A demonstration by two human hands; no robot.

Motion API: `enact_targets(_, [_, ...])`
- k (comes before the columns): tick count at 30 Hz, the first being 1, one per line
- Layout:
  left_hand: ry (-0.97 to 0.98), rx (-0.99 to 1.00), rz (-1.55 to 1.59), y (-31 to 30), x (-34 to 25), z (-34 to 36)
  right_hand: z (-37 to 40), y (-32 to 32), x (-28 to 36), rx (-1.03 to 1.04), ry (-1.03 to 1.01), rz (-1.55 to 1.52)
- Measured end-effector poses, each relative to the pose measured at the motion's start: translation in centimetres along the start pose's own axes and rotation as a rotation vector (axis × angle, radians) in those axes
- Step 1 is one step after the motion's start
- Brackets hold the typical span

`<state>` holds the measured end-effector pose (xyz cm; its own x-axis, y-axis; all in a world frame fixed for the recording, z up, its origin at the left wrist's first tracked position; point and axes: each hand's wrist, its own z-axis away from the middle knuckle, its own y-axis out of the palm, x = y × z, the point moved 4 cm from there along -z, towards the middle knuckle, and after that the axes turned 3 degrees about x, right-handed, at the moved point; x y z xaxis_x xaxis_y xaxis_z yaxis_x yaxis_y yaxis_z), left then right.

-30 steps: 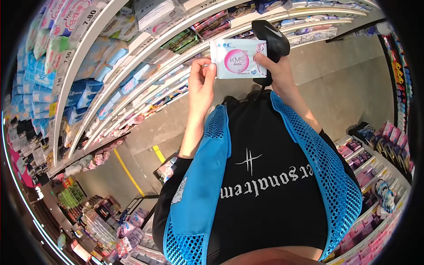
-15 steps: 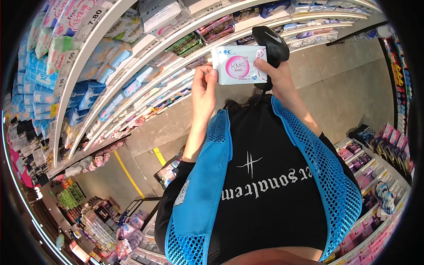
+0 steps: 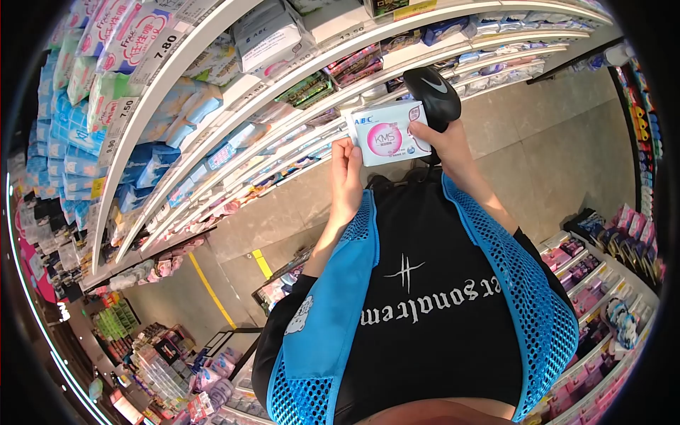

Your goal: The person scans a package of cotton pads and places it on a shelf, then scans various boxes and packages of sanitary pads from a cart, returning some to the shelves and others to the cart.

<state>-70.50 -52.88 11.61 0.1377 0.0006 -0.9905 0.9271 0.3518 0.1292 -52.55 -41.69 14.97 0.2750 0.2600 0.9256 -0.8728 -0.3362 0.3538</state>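
Observation:
A white and light-blue packet [image 3: 386, 136] with a pink circle reading KMS is held flat in front of my chest, its printed face up. My left hand [image 3: 346, 173] pinches its left edge, thumb near the lower corner. With my right hand [image 3: 446, 144] I press a thumb on the packet's right side, and the same hand holds a black handheld scanner [image 3: 433, 98]. The scanner's head points away from me, past the packet's upper right corner. Its handle is mostly hidden behind the packet and my fingers.
Curved white shelves [image 3: 283, 71] with price strips and many packets run along the left and ahead. Grey floor tiles [image 3: 524, 156] show beyond my right hand. More stocked shelves [image 3: 588, 297] stand at the lower right, and a yellow floor line [image 3: 210, 290] lies at the lower left.
The packet and both hands have shifted lower in view, the left hand also rightward. The packet is now slightly tilted, and the scanner's head sits lower. Both hands keep their hold.

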Motion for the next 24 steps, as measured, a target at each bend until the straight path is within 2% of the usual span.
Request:
enact_targets(5, [0.034,0.058,0.153,1.2,-1.0,0.2,-0.2,-0.2,-0.1,0.045,0.004,0.044])
enact_targets(18, [0.006,0.068,0.158,1.4,-1.0,0.5,-0.2,-0.1,-0.2,0.066,0.014,0.06])
enact_targets(24, [-0.035,0.018,0.191,1.4,-0.9,0.9,-0.4,-1.1,-1.6,-0.025,0.015,-0.008])
